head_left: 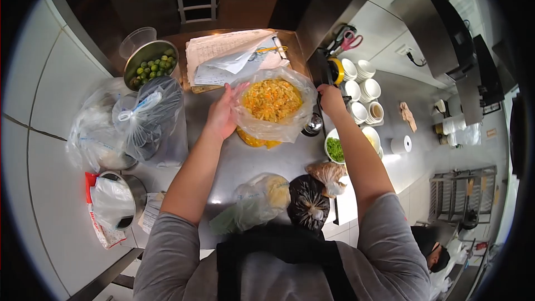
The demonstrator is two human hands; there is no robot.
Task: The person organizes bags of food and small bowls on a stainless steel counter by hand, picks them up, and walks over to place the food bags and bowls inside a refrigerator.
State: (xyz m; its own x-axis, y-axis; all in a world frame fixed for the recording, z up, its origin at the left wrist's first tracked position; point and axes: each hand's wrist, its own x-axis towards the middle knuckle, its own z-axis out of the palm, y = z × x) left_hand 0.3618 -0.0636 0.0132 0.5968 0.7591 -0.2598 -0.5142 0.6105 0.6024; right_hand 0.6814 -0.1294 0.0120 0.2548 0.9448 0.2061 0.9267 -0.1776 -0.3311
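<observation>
An open clear plastic bag (273, 100) full of chopped orange and yellow food stands on the steel counter. My left hand (225, 112) is closed on the left side of its rim, fingers partly behind the plastic. To the right of the bag, my right hand (331, 100) is closed around something dark that I cannot make out, beside a black object and a yellow tape roll (336, 71). A round dark-and-silver item (313, 125) lies between the bag and my right forearm. Behind the bag lie handwritten papers (228, 58).
At the left are a pot of green fruit (149, 67), tied plastic bags (147, 117) and a metal pot (125, 198). Nearer me sit a pale bag (262, 198) and a black bag (308, 203). White cups (365, 89) and chopped greens (335, 149) are right. Another person (432, 251) is lower right.
</observation>
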